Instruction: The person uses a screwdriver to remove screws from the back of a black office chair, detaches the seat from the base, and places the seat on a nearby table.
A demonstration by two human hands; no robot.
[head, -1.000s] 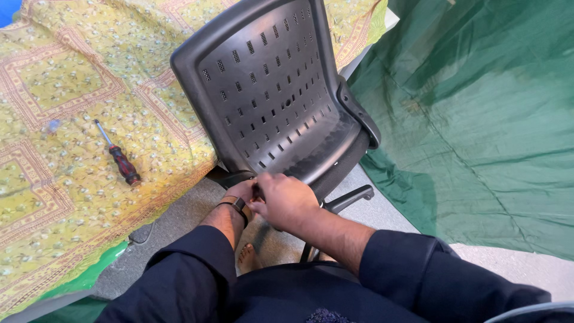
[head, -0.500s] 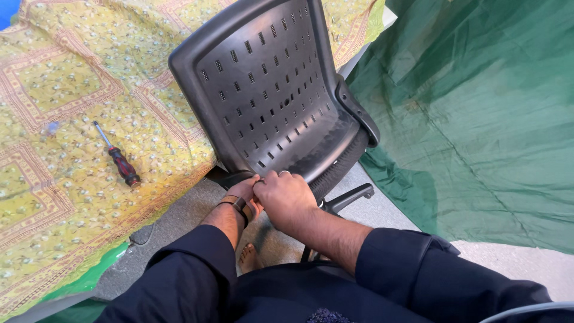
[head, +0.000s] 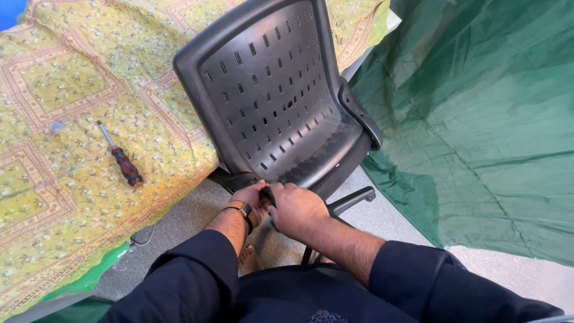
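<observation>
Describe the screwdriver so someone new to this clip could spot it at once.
Start at the yellow patterned cloth left of the black perforated chair back. The screwdriver lies flat on it, away from both hands. Its red-and-black handle and thin metal shaft stand out against the floral print.

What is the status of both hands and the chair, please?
Left hand and right hand together at lower edge of black perforated plastic chair back, pinching small dark part. Red-handled screwdriver aside, untouched.
</observation>
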